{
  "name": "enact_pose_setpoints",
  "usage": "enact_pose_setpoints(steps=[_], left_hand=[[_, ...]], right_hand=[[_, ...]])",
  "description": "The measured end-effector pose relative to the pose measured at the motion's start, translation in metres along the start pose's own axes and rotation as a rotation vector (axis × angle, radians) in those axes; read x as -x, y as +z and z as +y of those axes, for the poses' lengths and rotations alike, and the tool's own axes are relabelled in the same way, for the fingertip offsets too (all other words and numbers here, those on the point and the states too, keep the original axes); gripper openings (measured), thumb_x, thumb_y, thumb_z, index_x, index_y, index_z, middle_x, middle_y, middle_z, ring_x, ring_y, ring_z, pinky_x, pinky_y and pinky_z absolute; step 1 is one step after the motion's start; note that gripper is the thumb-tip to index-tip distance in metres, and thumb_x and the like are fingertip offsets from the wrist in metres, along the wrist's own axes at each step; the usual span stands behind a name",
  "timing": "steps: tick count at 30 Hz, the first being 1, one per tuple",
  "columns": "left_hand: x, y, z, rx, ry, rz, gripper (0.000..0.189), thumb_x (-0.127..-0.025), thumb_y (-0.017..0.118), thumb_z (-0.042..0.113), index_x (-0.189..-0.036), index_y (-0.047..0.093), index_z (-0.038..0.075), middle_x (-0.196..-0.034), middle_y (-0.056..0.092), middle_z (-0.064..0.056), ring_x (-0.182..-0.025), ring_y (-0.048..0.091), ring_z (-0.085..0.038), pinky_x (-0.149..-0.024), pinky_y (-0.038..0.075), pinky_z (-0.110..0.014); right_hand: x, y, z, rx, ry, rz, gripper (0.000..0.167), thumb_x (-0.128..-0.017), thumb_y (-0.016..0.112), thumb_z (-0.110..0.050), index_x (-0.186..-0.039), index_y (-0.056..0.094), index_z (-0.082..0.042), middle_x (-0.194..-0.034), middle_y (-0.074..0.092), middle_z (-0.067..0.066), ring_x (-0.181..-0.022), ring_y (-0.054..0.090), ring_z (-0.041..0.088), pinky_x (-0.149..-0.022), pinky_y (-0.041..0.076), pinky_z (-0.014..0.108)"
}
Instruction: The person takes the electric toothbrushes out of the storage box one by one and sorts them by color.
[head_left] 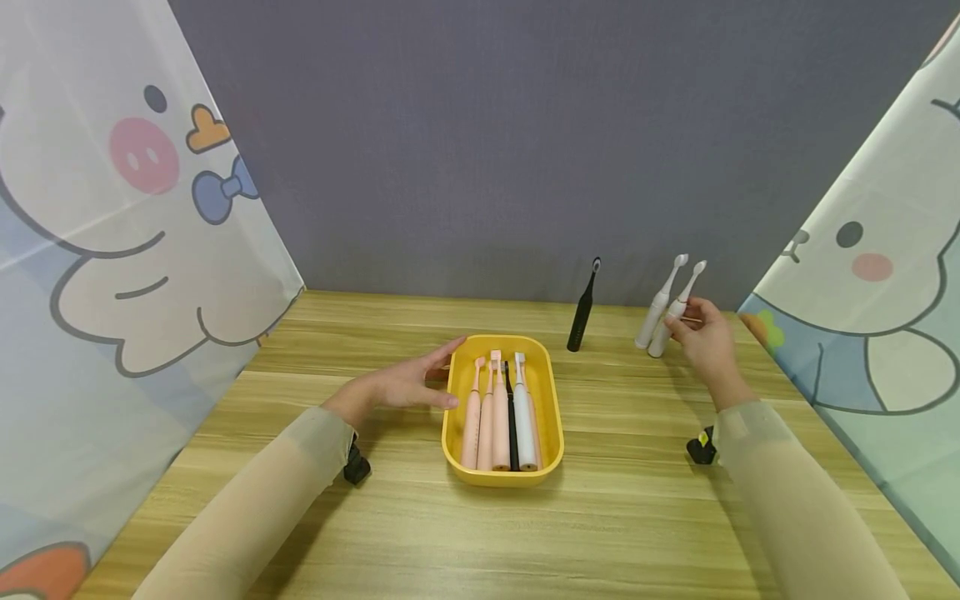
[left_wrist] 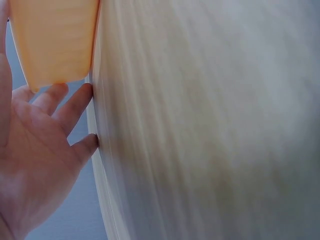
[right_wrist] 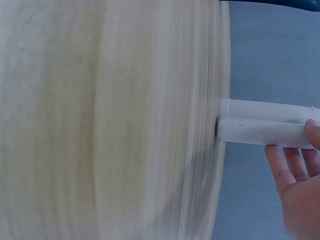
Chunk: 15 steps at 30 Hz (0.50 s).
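Note:
My right hand [head_left: 708, 343] pinches the handle of a white electric toothbrush [head_left: 658, 342] between thumb and fingers. In the right wrist view this toothbrush [right_wrist: 250, 131] has its base at or very near the tabletop. Close beside it stands a second white electric toothbrush [head_left: 651, 320], upright. My left hand [head_left: 405, 385] lies along the left side of a yellow tray [head_left: 557, 408], its fingers spread and touching the wall. Inside the tray lie several electric toothbrushes: pink ones [head_left: 471, 429], a black one [head_left: 512, 429] and a white one [head_left: 524, 425].
A black electric toothbrush [head_left: 581, 319] stands upright on the wooden table [head_left: 600, 533], between the tray and the white pair. A grey panel [head_left: 487, 167] rises at the back. Cartoon-printed cloths [head_left: 135, 250] flank both sides.

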<state>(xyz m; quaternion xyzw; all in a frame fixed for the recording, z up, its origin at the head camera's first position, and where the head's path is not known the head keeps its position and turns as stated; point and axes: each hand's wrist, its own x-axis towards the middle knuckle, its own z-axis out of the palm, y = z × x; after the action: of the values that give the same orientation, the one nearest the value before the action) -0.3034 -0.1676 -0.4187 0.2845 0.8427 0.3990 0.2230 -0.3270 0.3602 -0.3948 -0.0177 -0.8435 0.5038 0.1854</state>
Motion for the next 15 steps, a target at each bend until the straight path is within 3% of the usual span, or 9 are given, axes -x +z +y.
enact_pose_setpoints(steps=[5, 15], left_hand=[[-0.0002, 0.0001, -0.0009, -0.017, 0.002, 0.002, 0.125, -0.09, 0.085, 0.062, -0.177, -0.002, 0.039, -0.187, 0.005, -0.009, -0.168, 0.024, -0.044, -0.131, 0.019, -0.077], [-0.0004, 0.0012, -0.0004, -0.028, -0.006, 0.005, 0.124, -0.091, 0.085, 0.061, -0.177, -0.001, 0.04, -0.187, 0.006, -0.008, -0.168, 0.025, -0.042, -0.131, 0.02, -0.076]], right_hand=[[-0.0012, -0.0001, 0.0022, 0.013, 0.007, -0.016, 0.058, -0.11, 0.064, -0.008, -0.158, 0.04, 0.014, -0.151, 0.053, 0.038, -0.089, 0.052, -0.017, -0.077, 0.055, 0.003], [0.0006, 0.0002, 0.0026, 0.026, 0.014, -0.037, 0.06, -0.112, 0.063, -0.013, -0.161, 0.038, 0.012, -0.152, 0.052, 0.036, -0.096, 0.053, -0.011, -0.079, 0.053, 0.002]])
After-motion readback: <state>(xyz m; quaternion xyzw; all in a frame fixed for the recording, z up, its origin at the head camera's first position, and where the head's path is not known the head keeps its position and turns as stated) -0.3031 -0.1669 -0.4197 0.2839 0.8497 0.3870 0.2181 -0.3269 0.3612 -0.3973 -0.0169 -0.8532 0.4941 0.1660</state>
